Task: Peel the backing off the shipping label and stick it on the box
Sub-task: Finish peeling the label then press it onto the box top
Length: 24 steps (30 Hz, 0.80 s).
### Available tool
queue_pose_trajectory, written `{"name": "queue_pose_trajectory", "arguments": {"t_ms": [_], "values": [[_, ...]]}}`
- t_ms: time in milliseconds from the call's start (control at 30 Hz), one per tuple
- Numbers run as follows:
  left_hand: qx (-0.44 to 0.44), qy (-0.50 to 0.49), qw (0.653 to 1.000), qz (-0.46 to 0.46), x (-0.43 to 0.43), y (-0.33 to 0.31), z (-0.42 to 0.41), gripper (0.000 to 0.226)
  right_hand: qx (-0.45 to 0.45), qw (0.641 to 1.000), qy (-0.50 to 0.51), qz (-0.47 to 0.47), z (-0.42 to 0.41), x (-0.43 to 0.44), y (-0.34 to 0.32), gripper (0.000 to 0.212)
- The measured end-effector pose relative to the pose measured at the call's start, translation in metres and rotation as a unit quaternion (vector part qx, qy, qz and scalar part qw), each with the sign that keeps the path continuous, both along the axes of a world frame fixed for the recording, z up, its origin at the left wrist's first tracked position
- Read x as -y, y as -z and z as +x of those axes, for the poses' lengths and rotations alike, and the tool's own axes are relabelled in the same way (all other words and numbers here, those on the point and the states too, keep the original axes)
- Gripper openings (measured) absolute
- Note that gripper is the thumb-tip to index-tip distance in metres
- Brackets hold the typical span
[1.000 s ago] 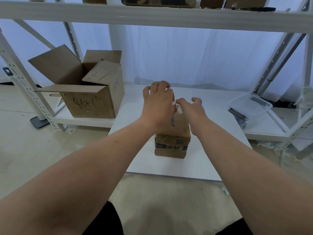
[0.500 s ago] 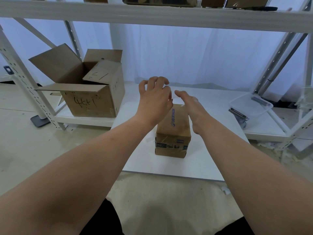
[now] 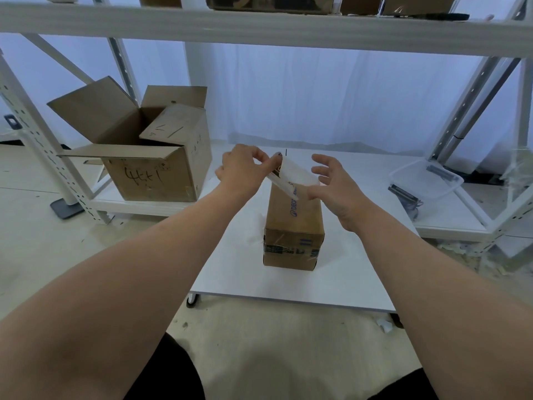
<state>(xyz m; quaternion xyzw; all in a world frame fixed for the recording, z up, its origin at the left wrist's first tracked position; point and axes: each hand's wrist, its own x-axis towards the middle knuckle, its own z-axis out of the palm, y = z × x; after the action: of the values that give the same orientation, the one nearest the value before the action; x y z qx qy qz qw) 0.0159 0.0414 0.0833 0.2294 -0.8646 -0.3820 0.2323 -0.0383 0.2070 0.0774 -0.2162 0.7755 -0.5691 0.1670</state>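
Note:
A small brown cardboard box (image 3: 294, 223) with blue print and clear tape lies on a low white table (image 3: 239, 272). A white shipping label (image 3: 295, 175) hangs tilted above the box's far end. My left hand (image 3: 243, 168) pinches the label's upper left edge between thumb and fingers. My right hand (image 3: 336, 186) sits just right of the label with fingers spread; its thumb is close to the label's lower right corner, and contact cannot be told. Whether the backing is on the label is not visible.
A large open cardboard box (image 3: 150, 157) with handwriting stands on the low shelf at left. A clear plastic bin (image 3: 425, 180) and a dark tool (image 3: 405, 197) lie at right. White rack uprights flank both sides; a shelf beam (image 3: 259, 27) runs overhead.
The hands were over the box's far end; now the left hand has lifted the white label into view above the box, and the right hand has opened and moved to the right.

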Motion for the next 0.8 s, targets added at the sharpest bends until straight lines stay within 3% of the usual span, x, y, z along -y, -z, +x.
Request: {"name": "queue_pose_trajectory", "arguments": {"t_ms": [100, 233, 400, 500, 667, 800], "values": [[-0.036, 0.038, 0.987, 0.155, -0.006, -0.002, 0.005, 0.037, -0.007, 0.999, 0.033, -0.043, -0.004, 0.001, 0.001, 0.053], [-0.03, 0.075, 0.978, 0.193, -0.01, -0.004, 0.009, 0.033, 0.029, 0.985, 0.106, -0.133, -0.012, 0.004, 0.001, 0.011], [0.032, 0.112, 0.974, 0.193, -0.011, 0.0, 0.01, 0.033, 0.083, 0.971, 0.13, -0.181, -0.012, 0.008, -0.001, 0.013], [0.072, 0.121, 0.971, 0.195, -0.01, 0.004, 0.008, 0.034, 0.046, 0.979, 0.161, -0.114, -0.014, 0.01, 0.003, 0.004], [0.146, 0.128, 0.956, 0.221, -0.011, 0.017, 0.004, 0.016, 0.007, 0.984, 0.177, 0.013, -0.016, 0.015, 0.016, 0.002], [0.163, 0.121, 0.952, 0.229, -0.008, 0.024, 0.0, 0.014, -0.011, 0.983, 0.168, 0.072, -0.022, 0.017, 0.029, 0.003]]}}
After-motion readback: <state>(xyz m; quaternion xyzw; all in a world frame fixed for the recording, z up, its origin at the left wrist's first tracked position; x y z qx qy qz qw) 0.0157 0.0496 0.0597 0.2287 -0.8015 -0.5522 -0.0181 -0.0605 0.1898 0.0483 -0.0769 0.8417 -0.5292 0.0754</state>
